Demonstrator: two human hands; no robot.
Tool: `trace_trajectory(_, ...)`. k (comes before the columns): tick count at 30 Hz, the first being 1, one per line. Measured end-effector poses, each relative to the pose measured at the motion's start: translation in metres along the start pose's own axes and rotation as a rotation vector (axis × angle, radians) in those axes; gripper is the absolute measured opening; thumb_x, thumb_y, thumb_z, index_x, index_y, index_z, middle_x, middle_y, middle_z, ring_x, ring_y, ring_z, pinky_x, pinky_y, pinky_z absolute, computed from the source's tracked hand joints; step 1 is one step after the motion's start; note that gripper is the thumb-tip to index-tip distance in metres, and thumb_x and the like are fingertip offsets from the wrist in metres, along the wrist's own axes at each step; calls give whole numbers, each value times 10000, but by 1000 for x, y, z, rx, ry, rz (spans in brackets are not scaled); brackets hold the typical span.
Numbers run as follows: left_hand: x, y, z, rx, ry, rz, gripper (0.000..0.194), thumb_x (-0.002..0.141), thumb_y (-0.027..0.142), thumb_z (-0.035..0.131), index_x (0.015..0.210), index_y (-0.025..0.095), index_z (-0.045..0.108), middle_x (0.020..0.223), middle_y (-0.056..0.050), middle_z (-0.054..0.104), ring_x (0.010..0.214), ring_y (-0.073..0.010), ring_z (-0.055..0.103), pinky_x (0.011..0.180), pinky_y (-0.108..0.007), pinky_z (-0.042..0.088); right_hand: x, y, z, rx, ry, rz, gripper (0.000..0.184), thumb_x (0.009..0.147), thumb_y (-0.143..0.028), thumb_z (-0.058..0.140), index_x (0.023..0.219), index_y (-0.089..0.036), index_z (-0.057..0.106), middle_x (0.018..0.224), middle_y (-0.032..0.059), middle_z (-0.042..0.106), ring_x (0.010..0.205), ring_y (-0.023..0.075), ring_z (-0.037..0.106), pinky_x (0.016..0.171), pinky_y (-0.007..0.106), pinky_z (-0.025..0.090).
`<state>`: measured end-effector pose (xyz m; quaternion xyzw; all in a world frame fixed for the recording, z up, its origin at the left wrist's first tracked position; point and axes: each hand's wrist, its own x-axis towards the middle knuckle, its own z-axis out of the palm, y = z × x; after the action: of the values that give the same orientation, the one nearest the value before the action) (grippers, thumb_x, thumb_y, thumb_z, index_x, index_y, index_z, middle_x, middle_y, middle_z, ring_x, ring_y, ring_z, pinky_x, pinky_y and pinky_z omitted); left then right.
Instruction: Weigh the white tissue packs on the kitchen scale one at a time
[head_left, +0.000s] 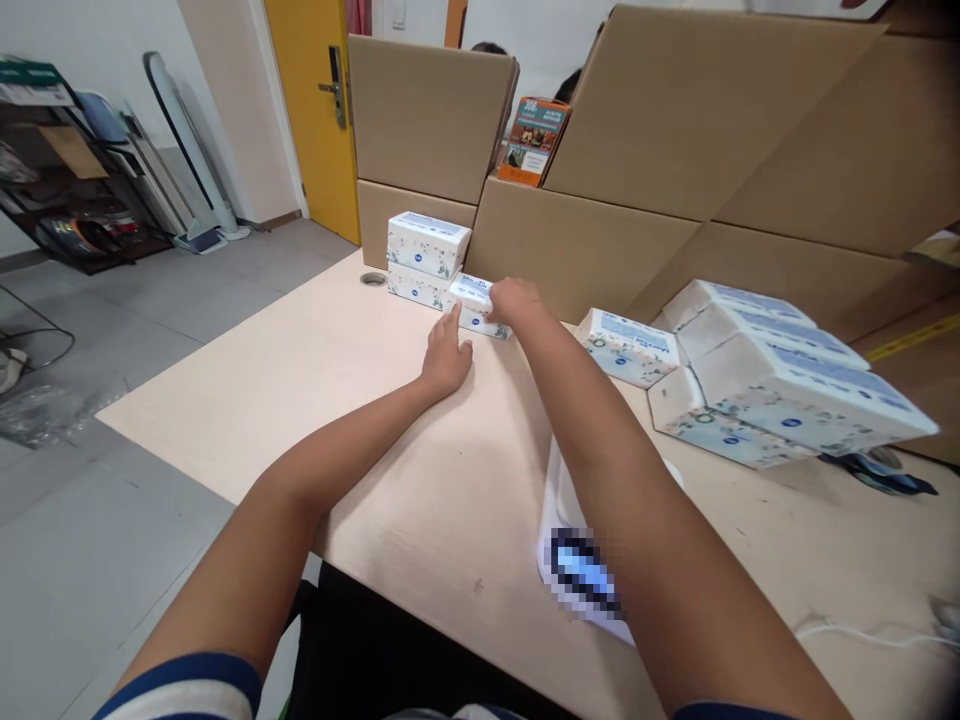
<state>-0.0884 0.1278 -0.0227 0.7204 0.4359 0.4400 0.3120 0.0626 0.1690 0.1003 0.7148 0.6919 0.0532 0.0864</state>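
Observation:
A tissue pack (471, 290) with a pale floral print lies flat near the cardboard, beside two more tissue packs stacked one on the other (424, 245). My right hand (514, 300) reaches out and is closed on the right end of the single pack; some of its fingers are hidden. My left hand (448, 355) is just in front of the same pack, with fingers extended and thumb apart. Its fingertips are at the pack's front left corner, and I cannot tell whether they press on it.
Further right are another single tissue pack (628, 350) and a pile of several packs (787, 375). A white device with a blurred display (585, 570) lies partly under my right forearm. Cardboard panels (600, 240) line the table's back edge. An orange printed packet (534, 142) leans there.

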Motion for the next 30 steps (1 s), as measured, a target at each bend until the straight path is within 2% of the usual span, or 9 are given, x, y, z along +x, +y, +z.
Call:
trace_trajectory(3,-2,1,1,24,-10,-1,862,977,176,618,1798,193,356,1846,-191,401,1767,-411,296,1470,-658,249,3,1,1,-14,-5,10,551,990,-321,859,1489,-103,773,1447,287,778,1394,415,739,1134,473,608)
trace_trajectory(10,-6,4,0,57,-20,7,827,986,157,614,1780,218,393,1810,-197,445,1756,-424,320,1456,-680,259,8,-2,0,-28,-17,30,600,976,-384,888,1492,-102,773,1454,305,771,1383,417,757,1115,464,626)
trace_trajectory(17,-14,22,-4,228,-75,-53,745,1078,157,520,1803,164,349,1842,-246,373,1779,-364,315,1461,-584,285,13,-1,2,-73,-31,34,522,1053,-413,804,1487,-132,741,1487,200,772,1382,317,754,1162,502,614)
trace_trajectory(22,-15,27,-6,255,-89,-64,747,1075,155,549,1798,193,363,1852,-232,367,1778,-367,323,1449,-587,310,16,3,2,-85,-35,38,517,1051,-338,788,1512,-108,747,1493,273,758,1418,364,738,1147,413,590)
trace_trajectory(30,-16,35,-8,281,-117,-96,740,1088,158,547,1802,136,353,1866,-274,316,1796,-382,278,1460,-580,294,19,7,4,-78,-39,37,517,1071,-319,755,1539,-102,723,1527,271,740,1453,367,713,1165,424,584)
